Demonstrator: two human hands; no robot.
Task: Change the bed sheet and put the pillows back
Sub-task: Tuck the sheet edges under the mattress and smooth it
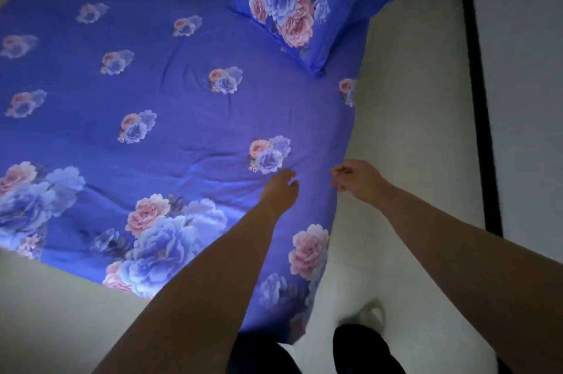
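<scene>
Our left hand [280, 187] hovers low over the blue flowered bed sheet [170, 117], fingers loosely curled and holding nothing; we cannot tell whether it touches the cloth. Our right hand [356, 177] reaches to the sheet's right edge, fingertips drawn together, but we cannot tell whether they pinch the fabric. The sheet lies spread over the bed, hanging down its near right side. One matching pillow [292, 11] rests at the far right corner. Pale floor [405, 117] runs alongside.
</scene>
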